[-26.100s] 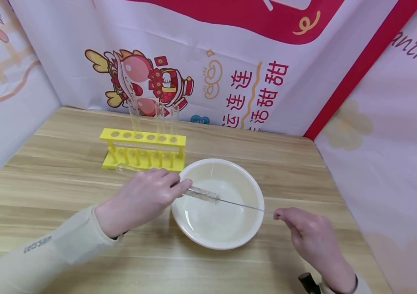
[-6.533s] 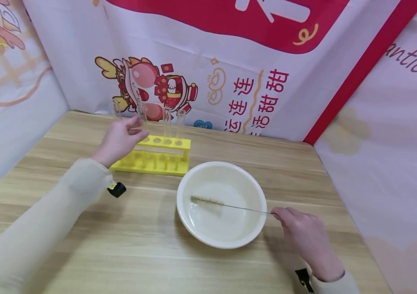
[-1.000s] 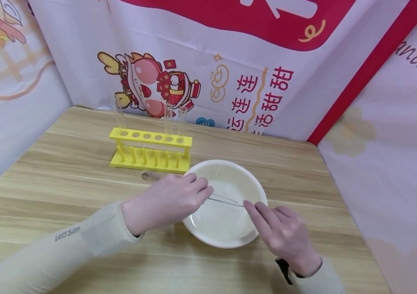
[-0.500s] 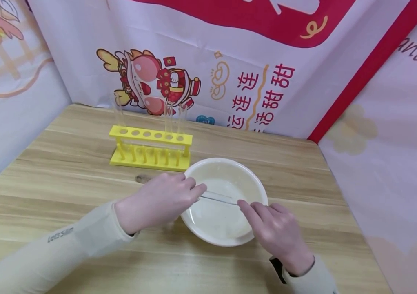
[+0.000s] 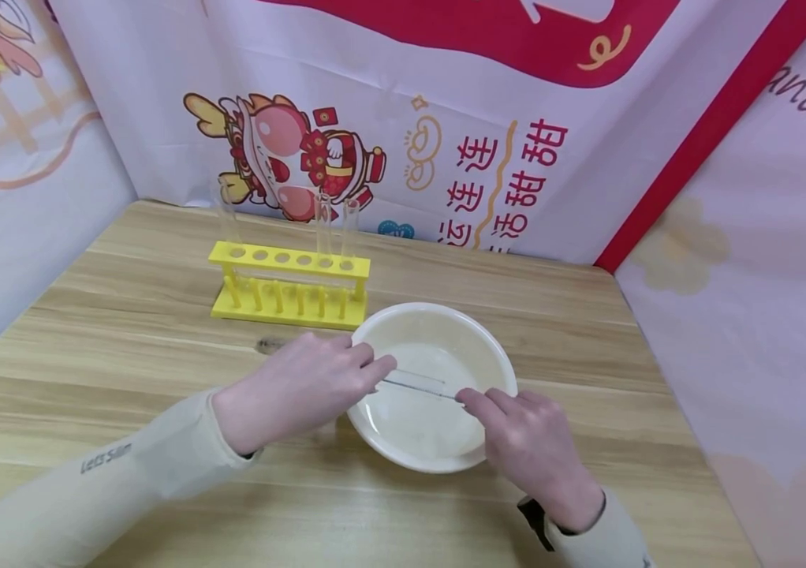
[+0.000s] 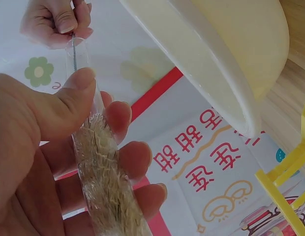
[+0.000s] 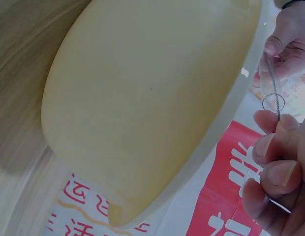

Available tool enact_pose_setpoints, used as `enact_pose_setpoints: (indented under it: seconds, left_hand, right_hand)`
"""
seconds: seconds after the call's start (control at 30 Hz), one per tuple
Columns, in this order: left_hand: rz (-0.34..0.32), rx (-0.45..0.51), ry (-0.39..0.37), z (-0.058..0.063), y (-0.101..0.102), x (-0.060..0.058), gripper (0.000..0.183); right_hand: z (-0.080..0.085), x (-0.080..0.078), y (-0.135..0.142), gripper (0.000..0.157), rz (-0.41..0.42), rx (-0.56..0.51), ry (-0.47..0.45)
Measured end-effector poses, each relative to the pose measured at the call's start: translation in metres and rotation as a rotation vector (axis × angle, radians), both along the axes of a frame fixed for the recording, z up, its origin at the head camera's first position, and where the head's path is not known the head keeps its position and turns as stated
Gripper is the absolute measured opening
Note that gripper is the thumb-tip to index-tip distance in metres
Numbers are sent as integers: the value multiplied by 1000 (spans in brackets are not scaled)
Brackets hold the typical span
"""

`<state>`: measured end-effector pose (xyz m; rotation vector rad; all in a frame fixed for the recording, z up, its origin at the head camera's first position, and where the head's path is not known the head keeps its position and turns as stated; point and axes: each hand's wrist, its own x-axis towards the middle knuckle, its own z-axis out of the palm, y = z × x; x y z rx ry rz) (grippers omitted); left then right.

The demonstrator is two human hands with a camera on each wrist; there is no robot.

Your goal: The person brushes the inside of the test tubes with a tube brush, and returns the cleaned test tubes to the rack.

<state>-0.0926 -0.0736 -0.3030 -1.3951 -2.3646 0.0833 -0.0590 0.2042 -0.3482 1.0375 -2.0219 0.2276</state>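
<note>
Over the basin, my left hand (image 5: pixel 311 383) curls its fingers round a clear glass test tube (image 6: pixel 85 83), held nearly level. Inside the tube sits a test tube brush (image 6: pixel 106 177), its pale bristles down toward the closed end, which shows past the back of the hand in the head view. The twisted wire handle (image 7: pixel 274 83) comes out of the tube's mouth. My right hand (image 5: pixel 531 442) pinches that wire between thumb and forefinger, right at the mouth. Beneath both hands stands a white basin (image 5: pixel 420 442).
A yellow test tube rack (image 5: pixel 289 263) stands behind and left of the basin. One tube (image 5: pixel 229 217) stands in its left end, with two more, including an outer tube (image 5: pixel 349 229), at the right. Printed cloth walls (image 5: pixel 389 71) bound the wooden table (image 5: pixel 552 315).
Earlier, the left hand was at the rack and the brush was bare over the basin; now the brush is inside the tube. Over the last second both hands shifted slightly left.
</note>
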Motion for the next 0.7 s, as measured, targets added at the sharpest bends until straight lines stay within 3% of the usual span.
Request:
enact_pose_setpoints:
  seconds: [0.23, 0.7]
  left_hand:
    - [-12, 15, 22, 0, -1, 2, 28]
    - [-12, 16, 23, 0, -3, 4, 29]
  right_hand:
    - [-1, 0, 1, 33, 17, -44, -23]
    - [-5, 1, 7, 31, 22, -7, -140]
